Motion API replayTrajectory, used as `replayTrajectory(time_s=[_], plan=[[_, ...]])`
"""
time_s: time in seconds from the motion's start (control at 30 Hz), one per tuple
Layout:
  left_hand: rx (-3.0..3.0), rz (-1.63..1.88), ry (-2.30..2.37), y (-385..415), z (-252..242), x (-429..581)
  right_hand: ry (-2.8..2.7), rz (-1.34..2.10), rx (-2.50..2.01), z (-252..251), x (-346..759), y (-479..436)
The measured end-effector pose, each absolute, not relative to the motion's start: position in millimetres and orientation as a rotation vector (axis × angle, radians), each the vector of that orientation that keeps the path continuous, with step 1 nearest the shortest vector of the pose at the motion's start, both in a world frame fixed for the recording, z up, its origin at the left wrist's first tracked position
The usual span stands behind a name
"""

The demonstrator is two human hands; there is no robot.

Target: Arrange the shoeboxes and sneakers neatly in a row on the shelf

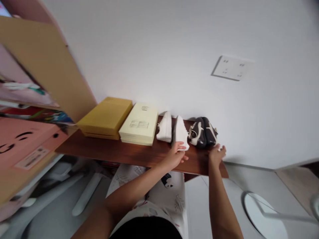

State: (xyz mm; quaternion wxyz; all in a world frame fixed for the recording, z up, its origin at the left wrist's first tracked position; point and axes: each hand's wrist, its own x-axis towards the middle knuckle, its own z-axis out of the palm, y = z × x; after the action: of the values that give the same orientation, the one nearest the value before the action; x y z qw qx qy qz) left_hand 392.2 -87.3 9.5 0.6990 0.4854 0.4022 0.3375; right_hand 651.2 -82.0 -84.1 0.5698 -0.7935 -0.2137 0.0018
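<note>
A pair of white shoes stands on a dark reddish-brown wooden board. The left one is a white sneaker (pixel 164 127); beside it, the other white shoe (pixel 180 129) has its near end at my left hand (pixel 176 154), whose fingers close loosely around that end. A pair of dark brown shoes (pixel 201 134) with cream trim and laces sits to the right, the two pressed side by side. My right hand (pixel 217 154) is just in front of the rightmost dark shoe, fingers spread and nothing held. Whether its fingertips touch that shoe I cannot tell.
A mustard-yellow box (pixel 107 116) and a cream box (pixel 140 124) lie left of the shoes on the wooden board (pixel 104 147). A white wall with a switch plate (pixel 231 68) rises behind. A pink box (pixel 22 142) is at left; a round white base (pixel 265 215) stands right.
</note>
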Motion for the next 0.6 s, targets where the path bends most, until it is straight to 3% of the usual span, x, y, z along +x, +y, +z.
replayTrajectory(time_s=[0.17, 0.33, 0.6], plan=[[0.996, 0.759, 1.022, -87.5, -12.0, 255.9, -0.426, 0.062, -1.54, -87.9, 580.3, -122.6], [0.911, 0.846, 1.256, -69.8, -15.6, 163.0, -0.537, 0.247, -1.359, -57.4, 487.9, -130.0], [0.953, 0.896, 1.258, -75.9, 0.1, 85.5, -0.825, 1.258, -1.134, -8.9, 354.2, -114.3]])
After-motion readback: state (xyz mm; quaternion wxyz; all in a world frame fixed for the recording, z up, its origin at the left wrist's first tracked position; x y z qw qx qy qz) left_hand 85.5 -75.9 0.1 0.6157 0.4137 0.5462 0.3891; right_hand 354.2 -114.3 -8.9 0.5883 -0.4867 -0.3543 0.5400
